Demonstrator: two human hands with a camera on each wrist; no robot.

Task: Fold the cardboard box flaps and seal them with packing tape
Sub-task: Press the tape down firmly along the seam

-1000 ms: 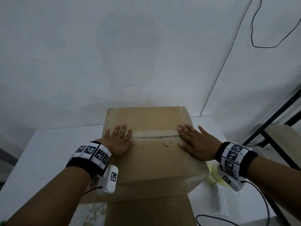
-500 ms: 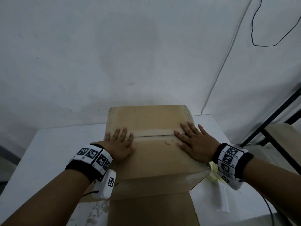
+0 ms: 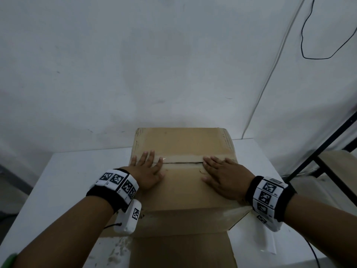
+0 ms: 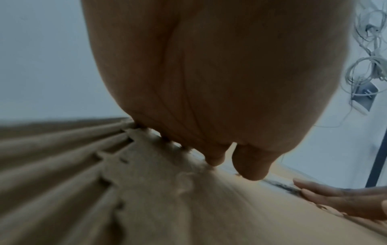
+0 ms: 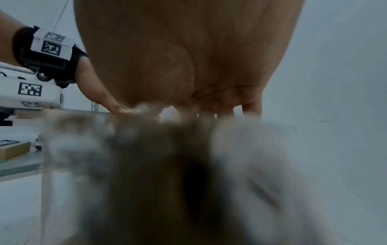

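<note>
A brown cardboard box (image 3: 181,144) stands on the white table (image 3: 77,171), its two top flaps folded down and meeting at a seam (image 3: 183,162) with a strip of clear tape over it. My left hand (image 3: 148,171) lies flat on the left end of the seam, fingers straight and spread. On the right end my right hand (image 3: 224,176) lies flat as well. In the left wrist view my left palm (image 4: 209,82) presses the box top (image 4: 188,207), and the right hand's fingers (image 4: 335,199) show beyond it. The right wrist view is blurred by the box edge (image 5: 157,165).
A loose piece of cardboard (image 3: 181,250) lies in front of the box at the table's near edge. Yellowish and white items (image 3: 268,244) lie under my right wrist. A black metal frame (image 3: 318,151) stands at the right. A white wall (image 3: 173,64) is right behind the box.
Both hands have slid a little inward along the seam, the right one leftward most; they stay flat on the box top.
</note>
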